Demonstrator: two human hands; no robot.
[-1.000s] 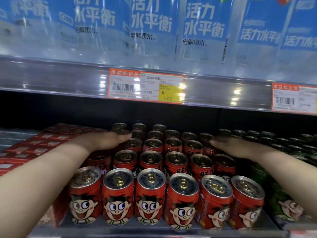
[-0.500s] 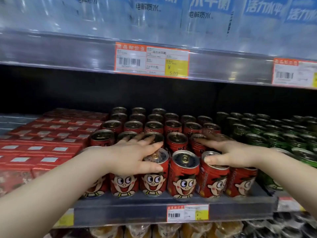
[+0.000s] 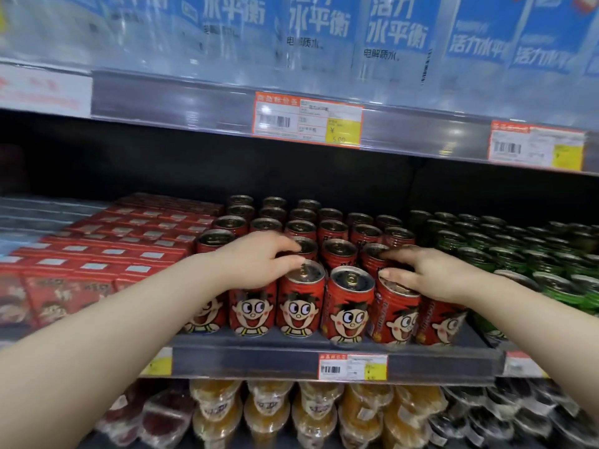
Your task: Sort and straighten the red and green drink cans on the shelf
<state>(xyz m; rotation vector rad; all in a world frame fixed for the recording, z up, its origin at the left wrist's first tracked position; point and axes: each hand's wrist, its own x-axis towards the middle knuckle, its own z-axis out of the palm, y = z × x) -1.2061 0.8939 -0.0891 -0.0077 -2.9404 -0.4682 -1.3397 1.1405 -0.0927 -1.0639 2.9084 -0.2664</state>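
Note:
Red drink cans [image 3: 348, 306] with a cartoon face stand in several rows on the middle shelf [image 3: 291, 359]. Green cans [image 3: 518, 257] fill the rows to their right. My left hand [image 3: 256, 264] rests palm down on the tops of the front red cans at the left, fingers spread and slightly bent over a lid. My right hand [image 3: 428, 273] lies on the tops of the front red cans at the right, fingertips on the lids. Neither hand lifts a can. The front cans under my hands are partly hidden.
Flat red cartons [image 3: 107, 254] are stacked left of the cans. Blue-labelled bottles [image 3: 324, 30] stand on the shelf above, with price tags [image 3: 308, 118] on its rail. Packed fruit cups [image 3: 291, 413] sit on the shelf below.
My hands have pulled back from deep among the cans to the front row. The view has drawn back and now takes in the shelf edge and the shelf below.

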